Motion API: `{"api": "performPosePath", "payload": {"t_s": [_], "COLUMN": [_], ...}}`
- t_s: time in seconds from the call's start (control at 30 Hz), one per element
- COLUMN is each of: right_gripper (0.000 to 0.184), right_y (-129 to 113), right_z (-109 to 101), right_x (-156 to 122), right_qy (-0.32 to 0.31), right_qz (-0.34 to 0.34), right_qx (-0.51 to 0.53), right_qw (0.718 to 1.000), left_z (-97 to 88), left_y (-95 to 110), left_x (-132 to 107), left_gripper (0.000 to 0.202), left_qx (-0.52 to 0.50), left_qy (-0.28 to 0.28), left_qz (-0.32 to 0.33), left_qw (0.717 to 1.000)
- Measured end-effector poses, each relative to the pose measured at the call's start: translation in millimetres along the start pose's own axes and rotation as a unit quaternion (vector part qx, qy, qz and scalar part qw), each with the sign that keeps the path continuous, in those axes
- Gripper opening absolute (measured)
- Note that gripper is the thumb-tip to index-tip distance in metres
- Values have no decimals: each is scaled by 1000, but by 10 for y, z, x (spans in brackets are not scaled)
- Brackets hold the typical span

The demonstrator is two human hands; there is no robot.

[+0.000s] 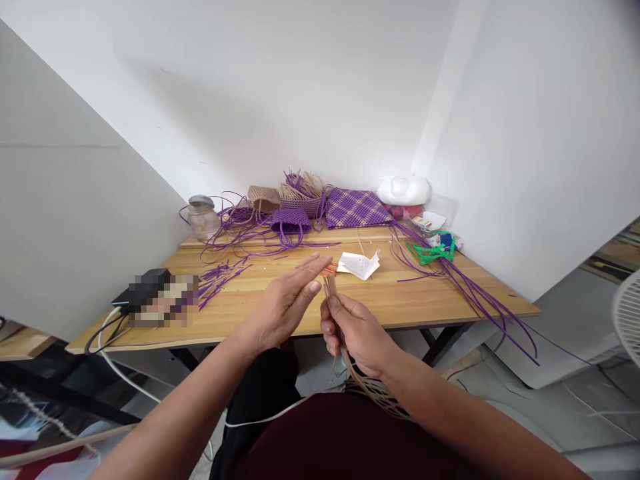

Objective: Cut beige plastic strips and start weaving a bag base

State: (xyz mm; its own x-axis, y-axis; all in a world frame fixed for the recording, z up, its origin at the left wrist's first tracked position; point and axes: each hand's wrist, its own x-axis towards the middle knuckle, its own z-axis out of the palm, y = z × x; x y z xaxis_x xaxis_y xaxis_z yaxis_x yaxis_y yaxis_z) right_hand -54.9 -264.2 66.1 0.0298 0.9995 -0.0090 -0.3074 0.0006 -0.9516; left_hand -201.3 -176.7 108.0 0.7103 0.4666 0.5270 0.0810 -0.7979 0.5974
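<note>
My right hand (357,327) is closed around a bundle of beige plastic weaving strips (330,287). Their ends stick up above my thumb, and the long strips (363,380) trail down over my lap. Just left of the bundle's ends is my left hand (287,297), its fingers stretched out flat and held together, the thumb apart. Whether it touches the strips I cannot tell. Thin orange-red loops (329,269) show beside its fingertips, partly hidden. A folded white paper (359,265) lies on the table just beyond.
On the wooden table (280,320), small purple (290,221) and beige (263,197) woven baskets and a purple checked woven piece (357,207) stand at the back. Purple strips (470,293) overhang the right edge. A glass jar (203,220) and black box (150,283) are left; a fan (627,320) is right.
</note>
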Motion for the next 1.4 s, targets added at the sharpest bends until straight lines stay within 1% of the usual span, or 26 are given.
{"api": "performPosePath", "payload": {"t_s": [0.1, 0.33, 0.4, 0.5, 0.6, 0.7, 0.8, 0.9, 1.03, 1.1, 1.23, 1.4], "right_gripper": [43, 39, 38, 37, 37, 37, 36, 37, 38, 38, 40, 39], "right_y": [11, 66, 73, 76, 80, 84, 84, 86, 101, 113, 126, 123], "right_z": [0, -53, -44, -18, -5, -5, -2, 4, -1, -6, 1, 26], "right_x": [-9, -18, -20, -24, -32, -40, -44, -46, -50, -52, -62, -92], "right_qy": [-5, -10, -17, -21, -24, -28, -30, -28, -27, -27, -27, -29], "right_qz": [2, -6, -6, -9, -10, -6, -4, -9, -15, -12, -3, 8], "right_qx": [-6, -13, -19, -23, -23, -24, -21, -20, -28, -25, -8, -2], "right_qw": [1000, 1000, 1000, 999, 999, 999, 999, 999, 999, 999, 1000, 1000], "left_z": [12, 31, 51, 120, 202, 238, 221, 200, 230, 262, 306, 300], "left_y": [-5, -78, -97, -134, -163, -161, -139, -122, -126, -136, -151, -125], "left_x": [47, -17, -10, -1, -1, 6, 25, 37, 12, -14, -65, -86], "left_gripper": [43, 37, 35, 32, 31, 26, 19, 17, 21, 26, 31, 27], "left_qx": [-17, -76, -84, -106, -166, -213, -210, -199, -188, -190, -197, -219], "left_qy": [-36, -45, -29, 12, 44, 66, 71, 70, 88, 86, 61, 49], "left_qz": [3, -41, -52, -65, -80, -104, -114, -112, -78, -65, -101, -136], "left_qw": [999, 995, 995, 992, 982, 969, 968, 971, 975, 976, 973, 965]}}
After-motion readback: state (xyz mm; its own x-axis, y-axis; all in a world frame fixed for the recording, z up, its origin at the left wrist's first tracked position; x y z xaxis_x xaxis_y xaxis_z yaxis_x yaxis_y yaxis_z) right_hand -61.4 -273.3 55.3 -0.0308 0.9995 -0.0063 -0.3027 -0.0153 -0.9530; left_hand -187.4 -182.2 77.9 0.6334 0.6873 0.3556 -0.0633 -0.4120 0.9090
